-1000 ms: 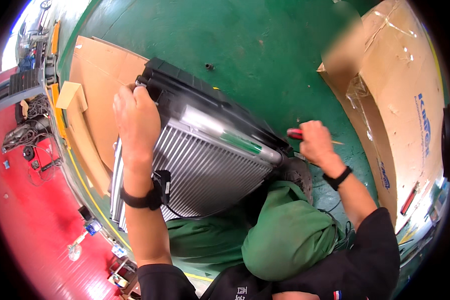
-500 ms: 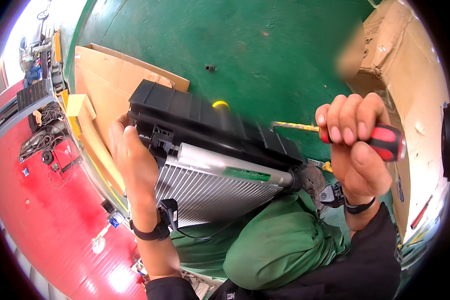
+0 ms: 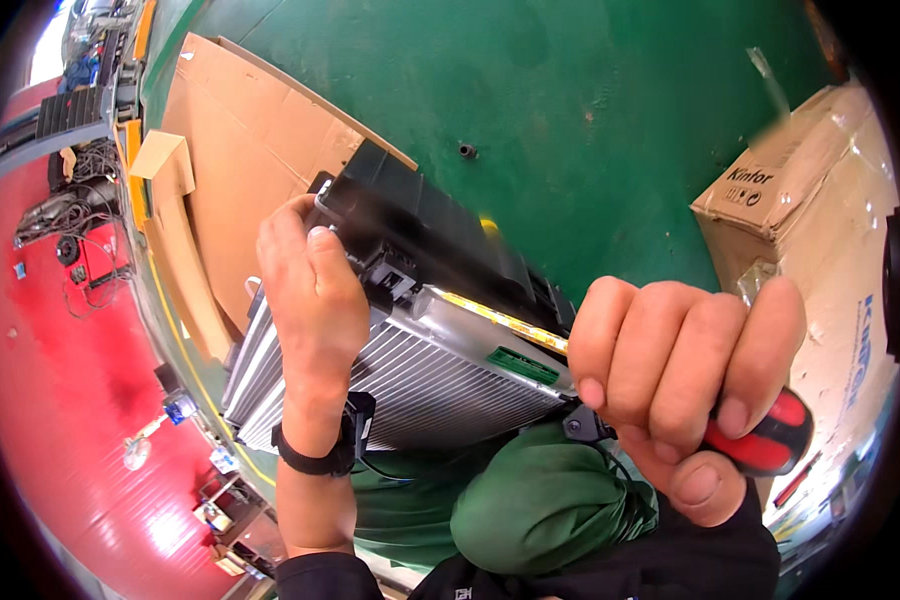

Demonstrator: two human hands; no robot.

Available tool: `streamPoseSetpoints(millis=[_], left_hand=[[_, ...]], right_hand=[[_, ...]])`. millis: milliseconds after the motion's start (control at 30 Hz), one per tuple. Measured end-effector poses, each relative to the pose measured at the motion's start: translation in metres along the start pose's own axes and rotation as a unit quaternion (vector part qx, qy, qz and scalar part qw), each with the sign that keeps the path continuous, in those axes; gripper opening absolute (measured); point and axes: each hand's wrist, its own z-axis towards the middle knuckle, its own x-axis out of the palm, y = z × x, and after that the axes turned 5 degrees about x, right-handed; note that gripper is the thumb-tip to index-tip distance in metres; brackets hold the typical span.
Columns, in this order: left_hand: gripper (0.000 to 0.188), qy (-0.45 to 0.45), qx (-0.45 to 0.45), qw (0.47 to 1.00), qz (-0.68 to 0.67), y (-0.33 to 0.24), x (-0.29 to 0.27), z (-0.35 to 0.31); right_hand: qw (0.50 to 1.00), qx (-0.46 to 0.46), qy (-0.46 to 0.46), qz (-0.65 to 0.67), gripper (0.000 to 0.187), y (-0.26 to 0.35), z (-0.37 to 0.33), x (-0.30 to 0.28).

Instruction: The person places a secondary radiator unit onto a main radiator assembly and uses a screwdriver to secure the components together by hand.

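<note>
A radiator assembly with silver fins leans tilted at my green-trousered knees. Along its far side runs a long black plastic housing, and a silver tube with a green label lies between housing and fins. My left hand grips the assembly's upper left corner, its fingertips partly hidden behind the edge. In my right hand is a screwdriver with a red and black handle. Its yellowish, worn shaft crosses over the tube, and the tip points at a black clip by the tube's left end; contact I cannot tell.
A flattened cardboard sheet lies behind the assembly on the left. On the right stands a cardboard box. A small black part rests on the green floor. Cables lie on the red floor at far left.
My right hand has come left, lower and closer to view, bringing the screwdriver shaft over the tube. The left hand still holds the corner. The whole view has shifted somewhat.
</note>
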Motion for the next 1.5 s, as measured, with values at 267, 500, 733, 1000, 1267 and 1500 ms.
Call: streamPoseSetpoints(millis=[267,500,733,1000,1267,1500], left_hand=[[0.037,-0.028,-0.001,0.999,-0.024,0.001,0.0,0.003],[0.037,-0.081,0.016,0.996,-0.016,0.009,0.01,0.0],[0.032,-0.137,0.038,0.99,-0.013,0.008,0.014,0.002],[0.036,-0.181,0.036,0.982,0.029,0.013,0.022,0.0],[0.035,-0.183,0.04,0.981,0.057,0.012,0.025,-0.001],[0.035,-0.161,0.04,0.985,0.055,0.01,0.023,0.0]], right_hand=[[0.986,-0.042,0.126,-0.096,0.034,-0.015,0.017,0.023],[0.971,-0.045,0.144,-0.188,0.034,-0.023,0.011,0.049],[0.916,-0.023,0.245,-0.316,0.034,-0.022,0.016,0.081],[0.894,0.036,0.27,-0.354,0.03,-0.033,0.022,0.099],[0.964,0.021,0.13,-0.229,0.029,-0.029,0.02,0.074],[0.946,0.023,0.168,-0.276,0.028,-0.025,0.01,0.09]])
